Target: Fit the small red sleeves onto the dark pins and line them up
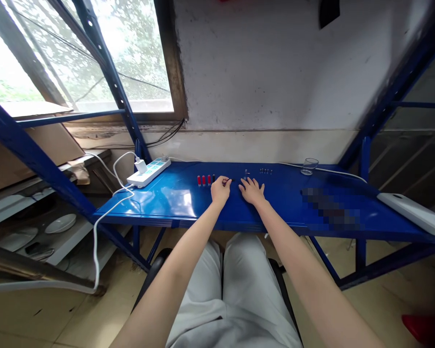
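My left hand (220, 191) is closed in a pinch over the blue tabletop (188, 212). A thin dark piece (232, 180), too small to name, sticks out from its fingertips to the right. My right hand (253, 191) rests palm down with its fingers apart. Just beyond those fingers are small metal-looking bits (246, 172). Left of my left hand stand several small red cylinders (203, 181) in a row, with a black one (213, 178) at the row's right end. A row of tiny light-coloured pieces (266, 171) lies further right.
A white power strip (149, 173) with a plugged-in white cable (96, 241) occupies the table's left end. Toward the right are a clear glass (309, 166), a blurred-out dark item (329, 209) and a long white device (415, 212). Blue metal posts (112, 82) frame both sides.
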### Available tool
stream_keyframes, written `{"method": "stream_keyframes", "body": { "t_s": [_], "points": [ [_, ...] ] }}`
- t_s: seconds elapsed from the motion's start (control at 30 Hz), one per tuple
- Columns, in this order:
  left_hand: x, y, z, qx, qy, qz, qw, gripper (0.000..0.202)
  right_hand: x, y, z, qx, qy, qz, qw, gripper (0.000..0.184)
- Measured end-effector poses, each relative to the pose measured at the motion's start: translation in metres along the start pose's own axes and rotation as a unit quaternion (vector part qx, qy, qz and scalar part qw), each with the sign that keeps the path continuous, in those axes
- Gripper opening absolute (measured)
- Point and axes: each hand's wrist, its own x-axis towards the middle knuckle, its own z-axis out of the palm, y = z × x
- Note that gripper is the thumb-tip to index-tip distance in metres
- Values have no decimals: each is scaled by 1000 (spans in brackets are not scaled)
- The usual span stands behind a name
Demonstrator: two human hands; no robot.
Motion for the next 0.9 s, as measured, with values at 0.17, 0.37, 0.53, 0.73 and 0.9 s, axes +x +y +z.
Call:
{"method": "stream_keyframes", "body": {
  "t_s": [0.17, 0.37, 0.53, 0.73, 0.9],
  "points": [
    [-9, -2, -9, -80, 37, -14, 996, 17, 9, -1, 1, -10, -25, 19, 999, 57],
    [-9, -3, -9, -76, 28, -17, 997, 17, 20, 1, 5, -11, -36, 20, 999, 60],
    [-9, -3, -10, -77, 25, -14, 997, 18, 15, 0, 4, 14, 44, -25, 999, 50],
    [-6, -8, -9, -147, 8, -61, 987, 19, -8, -7, -15, 148, 222, -80, 961, 34],
    [-5, -10, -9, -211, -5, -97, 973, 21, -10, -7, -18, 383, 241, -67, 889, 34]
  ]
}}
